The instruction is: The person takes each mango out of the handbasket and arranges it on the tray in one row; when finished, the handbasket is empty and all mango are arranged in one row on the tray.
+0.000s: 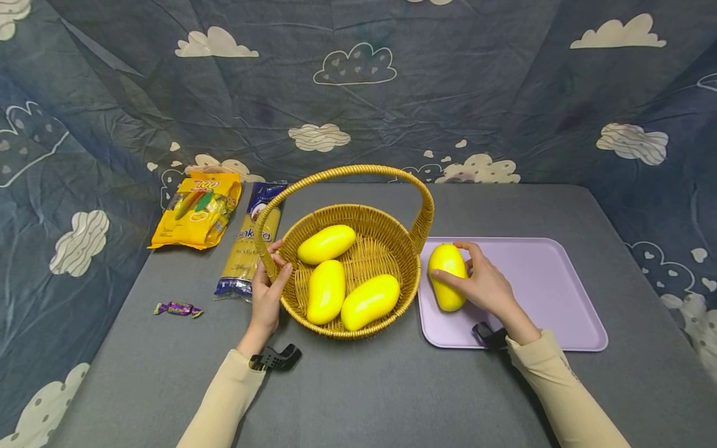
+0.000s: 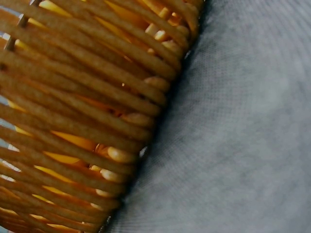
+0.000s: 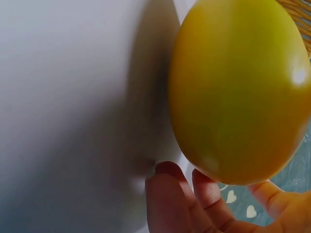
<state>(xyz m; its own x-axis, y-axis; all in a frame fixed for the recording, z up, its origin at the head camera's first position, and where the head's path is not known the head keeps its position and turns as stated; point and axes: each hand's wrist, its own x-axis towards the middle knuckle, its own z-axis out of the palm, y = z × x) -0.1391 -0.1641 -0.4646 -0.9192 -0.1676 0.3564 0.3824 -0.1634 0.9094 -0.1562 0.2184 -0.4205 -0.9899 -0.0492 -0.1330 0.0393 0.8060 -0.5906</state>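
Note:
A round woven basket (image 1: 358,333) with a tall arched handle stands mid-table and holds three yellow mangoes (image 1: 327,292). My left hand (image 1: 267,295) grips the basket's left side by the foot of the handle, thumb at the rim. The left wrist view is filled by the basket's woven wall (image 2: 82,97) and grey cloth; no fingers show there. On the right, my right hand (image 1: 486,280) holds another yellow mango (image 1: 448,277) between thumb and fingers at the left end of a lilac tray (image 1: 538,292). Close up, that mango (image 3: 238,92) has fingertips against its lower end.
A yellow snack bag (image 1: 197,211) lies at the back left, with a pasta packet (image 1: 246,249) between it and the basket. A purple wrapped candy (image 1: 178,309) sits at the left on the grey table (image 1: 358,398). Cloud-patterned cloth (image 1: 476,93) hangs behind.

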